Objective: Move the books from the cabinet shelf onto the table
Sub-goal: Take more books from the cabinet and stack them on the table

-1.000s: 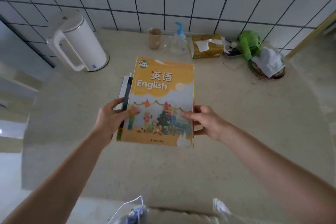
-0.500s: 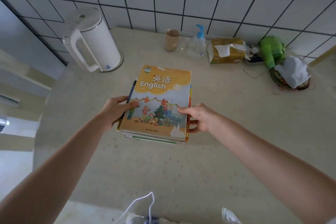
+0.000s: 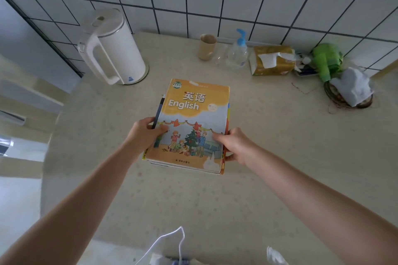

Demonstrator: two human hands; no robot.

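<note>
left arm: bare forearm runs from lower left of frame up toward centre
left hand (image 3: 143, 133): just left of centre, thumb lying on top, fingers curled around the left edge of what it grips
right arm: bare forearm runs from lower right up toward centre
right hand (image 3: 235, 145): just right of centre, thumb on top, fingers wrapped under the right edge

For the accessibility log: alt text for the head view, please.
Both hands, left hand and right hand, grip a stack of books topped by an orange English textbook, over a beige table. A white kettle, cup and tissue pack stand by the tiled wall.
</note>
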